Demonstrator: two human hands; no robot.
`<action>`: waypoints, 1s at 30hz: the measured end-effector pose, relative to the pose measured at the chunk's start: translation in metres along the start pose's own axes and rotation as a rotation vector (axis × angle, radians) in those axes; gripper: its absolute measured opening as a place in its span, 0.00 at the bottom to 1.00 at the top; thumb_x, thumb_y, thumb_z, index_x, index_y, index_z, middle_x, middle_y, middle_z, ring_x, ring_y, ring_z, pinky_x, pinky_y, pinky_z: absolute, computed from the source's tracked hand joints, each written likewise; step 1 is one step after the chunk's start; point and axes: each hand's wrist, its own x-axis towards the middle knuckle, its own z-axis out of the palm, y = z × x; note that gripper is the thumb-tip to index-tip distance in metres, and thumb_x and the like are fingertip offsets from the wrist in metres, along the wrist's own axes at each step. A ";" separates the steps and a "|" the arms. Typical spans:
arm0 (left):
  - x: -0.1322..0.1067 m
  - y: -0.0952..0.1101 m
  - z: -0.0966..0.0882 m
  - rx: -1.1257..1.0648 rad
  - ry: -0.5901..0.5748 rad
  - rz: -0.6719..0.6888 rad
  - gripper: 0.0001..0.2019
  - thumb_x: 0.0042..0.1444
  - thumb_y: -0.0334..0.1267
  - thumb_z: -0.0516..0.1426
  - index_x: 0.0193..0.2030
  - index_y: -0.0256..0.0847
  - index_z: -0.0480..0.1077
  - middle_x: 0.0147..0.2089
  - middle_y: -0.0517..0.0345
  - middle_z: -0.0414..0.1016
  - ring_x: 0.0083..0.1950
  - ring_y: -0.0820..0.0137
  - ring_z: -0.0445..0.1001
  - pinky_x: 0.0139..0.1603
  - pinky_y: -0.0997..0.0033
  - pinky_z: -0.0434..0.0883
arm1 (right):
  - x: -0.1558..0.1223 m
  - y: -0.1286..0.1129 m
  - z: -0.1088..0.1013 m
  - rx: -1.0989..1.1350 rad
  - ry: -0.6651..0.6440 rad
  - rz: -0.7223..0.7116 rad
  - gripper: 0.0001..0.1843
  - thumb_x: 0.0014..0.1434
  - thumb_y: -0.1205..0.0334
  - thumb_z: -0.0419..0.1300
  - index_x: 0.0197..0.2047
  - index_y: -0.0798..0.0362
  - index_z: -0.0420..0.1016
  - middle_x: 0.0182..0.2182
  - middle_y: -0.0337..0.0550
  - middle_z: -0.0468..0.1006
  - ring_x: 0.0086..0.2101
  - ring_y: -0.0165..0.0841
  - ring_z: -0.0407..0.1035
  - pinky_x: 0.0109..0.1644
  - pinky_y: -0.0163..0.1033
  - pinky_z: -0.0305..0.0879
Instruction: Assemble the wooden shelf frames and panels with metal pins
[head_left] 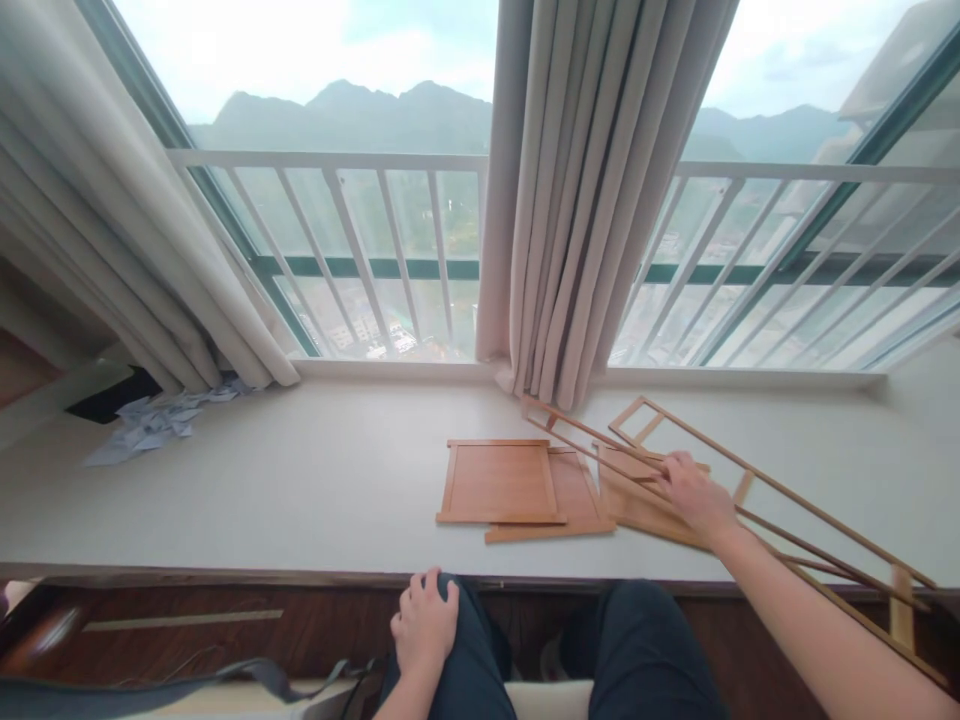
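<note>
White sill [300, 470], curtained windows [337, 125], wooden panels [499, 482] — right hand [697, 495] gripping wooden frame [552, 422], left hand [426, 620] open over knee [476, 645]

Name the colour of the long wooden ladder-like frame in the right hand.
Light brown; the frame shows best in the head view.

Before me, the long white ledge [315, 470] carries at least 3 flat brown wooden panels [498, 482], a ladder-shaped wooden frame [742, 488] and loose white paper scraps [154, 420].
</note>
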 end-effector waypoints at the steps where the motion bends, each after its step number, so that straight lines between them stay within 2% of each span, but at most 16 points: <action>1: -0.002 0.000 -0.002 -0.008 0.003 0.002 0.22 0.68 0.48 0.48 0.64 0.48 0.71 0.67 0.45 0.69 0.63 0.54 0.71 0.58 0.54 0.69 | -0.006 0.011 -0.014 -0.006 0.007 0.022 0.18 0.75 0.51 0.47 0.47 0.52 0.73 0.54 0.51 0.73 0.37 0.37 0.76 0.29 0.39 0.59; 4: -0.007 0.001 -0.009 -0.031 0.000 0.007 0.23 0.69 0.47 0.48 0.65 0.47 0.71 0.67 0.45 0.69 0.63 0.54 0.71 0.58 0.52 0.70 | -0.033 0.033 -0.050 0.018 0.017 0.027 0.17 0.74 0.50 0.48 0.46 0.50 0.73 0.50 0.49 0.75 0.35 0.37 0.75 0.28 0.40 0.56; 6: -0.010 0.000 -0.014 -0.045 -0.017 0.006 0.23 0.69 0.47 0.47 0.65 0.46 0.70 0.69 0.45 0.68 0.63 0.53 0.71 0.58 0.51 0.70 | -0.057 0.037 -0.065 0.080 -0.005 -0.022 0.14 0.73 0.51 0.50 0.44 0.49 0.72 0.46 0.47 0.76 0.35 0.38 0.76 0.29 0.40 0.58; 9: -0.011 -0.005 -0.016 -0.097 -0.051 0.012 0.24 0.70 0.48 0.46 0.67 0.46 0.68 0.70 0.45 0.66 0.65 0.51 0.70 0.60 0.48 0.70 | -0.093 0.027 -0.078 0.163 -0.065 -0.094 0.12 0.73 0.52 0.50 0.41 0.47 0.71 0.42 0.43 0.78 0.38 0.38 0.77 0.33 0.39 0.60; 12: -0.010 -0.015 -0.012 -0.221 -0.049 0.019 0.24 0.70 0.46 0.47 0.68 0.44 0.66 0.71 0.45 0.66 0.67 0.52 0.69 0.63 0.49 0.69 | -0.115 0.008 -0.083 0.177 -0.110 -0.185 0.10 0.73 0.54 0.52 0.42 0.46 0.71 0.41 0.41 0.78 0.40 0.38 0.77 0.35 0.38 0.61; 15: -0.013 -0.025 -0.006 -0.367 0.041 -0.034 0.24 0.69 0.44 0.49 0.68 0.40 0.64 0.69 0.42 0.67 0.67 0.52 0.69 0.65 0.52 0.69 | -0.118 -0.012 -0.086 0.184 -0.169 -0.330 0.09 0.72 0.56 0.54 0.42 0.47 0.73 0.41 0.41 0.79 0.41 0.37 0.77 0.37 0.37 0.61; 19: -0.032 -0.031 -0.010 -0.491 0.269 -0.023 0.22 0.67 0.39 0.52 0.66 0.36 0.63 0.64 0.40 0.70 0.67 0.54 0.68 0.69 0.54 0.66 | -0.109 -0.033 -0.082 0.189 -0.233 -0.456 0.09 0.72 0.57 0.55 0.43 0.48 0.76 0.43 0.43 0.79 0.43 0.36 0.76 0.41 0.36 0.62; 23: -0.067 -0.022 -0.035 -0.427 0.433 0.125 0.24 0.65 0.36 0.53 0.68 0.43 0.63 0.68 0.43 0.65 0.71 0.54 0.63 0.70 0.52 0.64 | -0.103 -0.048 -0.067 0.205 -0.239 -0.491 0.11 0.73 0.56 0.55 0.43 0.48 0.78 0.44 0.44 0.79 0.44 0.37 0.76 0.42 0.36 0.62; 25: -0.084 -0.011 -0.055 -0.320 0.459 0.224 0.25 0.65 0.36 0.53 0.69 0.46 0.63 0.73 0.46 0.61 0.74 0.55 0.58 0.72 0.54 0.61 | -0.101 -0.053 -0.057 0.235 -0.250 -0.495 0.11 0.72 0.56 0.55 0.43 0.48 0.78 0.44 0.44 0.79 0.45 0.36 0.75 0.43 0.36 0.62; 27: -0.093 0.005 -0.079 -0.198 0.485 0.323 0.25 0.65 0.36 0.53 0.69 0.48 0.64 0.75 0.48 0.59 0.77 0.56 0.53 0.76 0.53 0.54 | -0.099 -0.058 -0.049 0.257 -0.257 -0.489 0.11 0.72 0.56 0.55 0.44 0.47 0.78 0.45 0.43 0.80 0.45 0.36 0.75 0.43 0.36 0.62; 30: -0.091 0.034 -0.111 -0.029 0.433 0.534 0.26 0.66 0.39 0.55 0.70 0.51 0.64 0.77 0.51 0.58 0.80 0.54 0.46 0.78 0.47 0.43 | -0.095 -0.067 -0.043 0.266 -0.246 -0.475 0.12 0.72 0.54 0.55 0.45 0.47 0.79 0.45 0.43 0.80 0.43 0.36 0.75 0.43 0.36 0.61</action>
